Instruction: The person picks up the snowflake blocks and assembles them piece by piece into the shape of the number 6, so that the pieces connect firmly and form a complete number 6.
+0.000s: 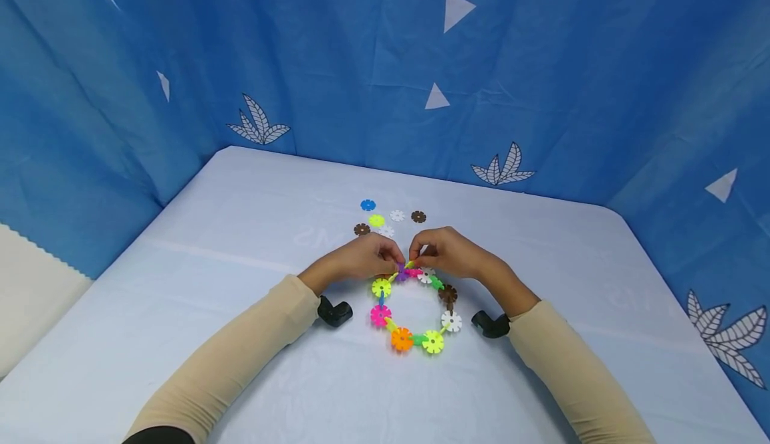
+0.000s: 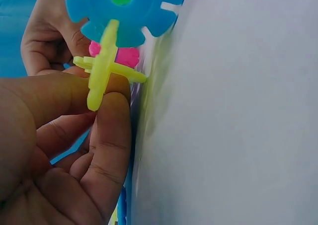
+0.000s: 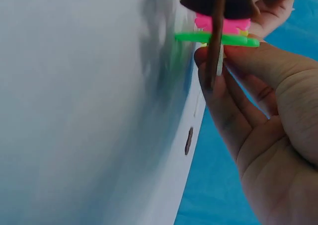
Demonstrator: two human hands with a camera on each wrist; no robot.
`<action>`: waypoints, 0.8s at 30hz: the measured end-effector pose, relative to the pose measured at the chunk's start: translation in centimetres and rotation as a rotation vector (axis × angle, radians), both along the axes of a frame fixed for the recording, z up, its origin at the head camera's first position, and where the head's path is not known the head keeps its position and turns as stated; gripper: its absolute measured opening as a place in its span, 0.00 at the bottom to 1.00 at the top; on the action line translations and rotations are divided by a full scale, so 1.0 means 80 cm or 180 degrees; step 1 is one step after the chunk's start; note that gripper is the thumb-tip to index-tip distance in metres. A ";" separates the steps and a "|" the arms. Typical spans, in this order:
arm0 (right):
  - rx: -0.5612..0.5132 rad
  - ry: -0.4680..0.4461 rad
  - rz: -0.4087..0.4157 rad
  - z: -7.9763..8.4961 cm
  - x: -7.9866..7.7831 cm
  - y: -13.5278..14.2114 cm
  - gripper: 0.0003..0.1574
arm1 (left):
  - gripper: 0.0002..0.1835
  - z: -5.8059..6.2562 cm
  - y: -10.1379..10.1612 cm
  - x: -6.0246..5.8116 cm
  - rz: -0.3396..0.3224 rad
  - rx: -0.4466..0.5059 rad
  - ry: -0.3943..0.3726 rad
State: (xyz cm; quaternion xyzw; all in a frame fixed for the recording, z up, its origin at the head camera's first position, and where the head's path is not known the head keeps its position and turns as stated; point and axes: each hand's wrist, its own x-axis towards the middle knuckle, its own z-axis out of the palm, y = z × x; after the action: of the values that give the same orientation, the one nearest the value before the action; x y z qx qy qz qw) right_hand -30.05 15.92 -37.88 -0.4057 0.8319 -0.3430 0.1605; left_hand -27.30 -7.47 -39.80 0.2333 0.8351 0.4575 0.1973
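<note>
The left hand (image 1: 367, 257) and the right hand (image 1: 448, 251) meet at the far side of a ring of notched discs (image 1: 418, 340), each pinching that stretch between thumb and fingers; exactly which disc lies under every fingertip cannot be told. The left fingertips are at the purple disc (image 1: 402, 273), while the right ones are beside a small yellow disc (image 1: 411, 265) set edge-on. The ring rests on the white counter (image 1: 289, 390), curving back from the hands towards the person. Below the left hand it runs through a yellow disc (image 1: 381, 288), a pink disc (image 1: 380, 315) and, nearest the person, an orange disc (image 1: 402, 340); below the right hand come a brown disc (image 1: 448, 293) and a white disc (image 1: 451, 321), with other discs set crosswise as links. Just beyond the hands, apart from the ring, lie six loose discs: one blue (image 1: 368, 205), one yellow (image 1: 376, 220), two white (image 1: 397, 215) and two brown (image 1: 418, 216). A black curved piece shows beside each wrist, and beige sleeves (image 1: 240, 354) cover both forearms. Past the counter hangs a blue cloth (image 1: 361, 49) printed with white triangles and leaves.
</note>
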 end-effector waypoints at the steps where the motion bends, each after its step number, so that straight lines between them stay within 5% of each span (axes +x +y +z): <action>1: 0.0011 0.0018 -0.0004 0.000 0.001 -0.001 0.08 | 0.05 0.000 0.000 0.000 0.0006 0.0007 -0.0012; 8: 0.0147 0.0185 -0.0025 0.003 0.003 -0.007 0.05 | 0.04 -0.001 0.000 -0.001 0.0052 0.0004 -0.0041; 17: 0.0236 -0.0313 0.0091 0.009 -0.015 0.000 0.14 | 0.04 0.004 -0.001 0.003 -0.0099 -0.0206 0.0025; 24: 0.0636 0.0459 -0.0607 0.003 -0.061 0.005 0.25 | 0.05 0.004 0.000 0.001 -0.0130 -0.0322 -0.0057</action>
State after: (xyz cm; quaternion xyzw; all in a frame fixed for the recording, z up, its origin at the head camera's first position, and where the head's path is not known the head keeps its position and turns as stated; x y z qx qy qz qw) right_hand -34.97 16.30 -37.62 -0.3305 0.9059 -0.2423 0.1066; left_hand -27.22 -7.45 -39.50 0.2359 0.8504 0.4127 0.2256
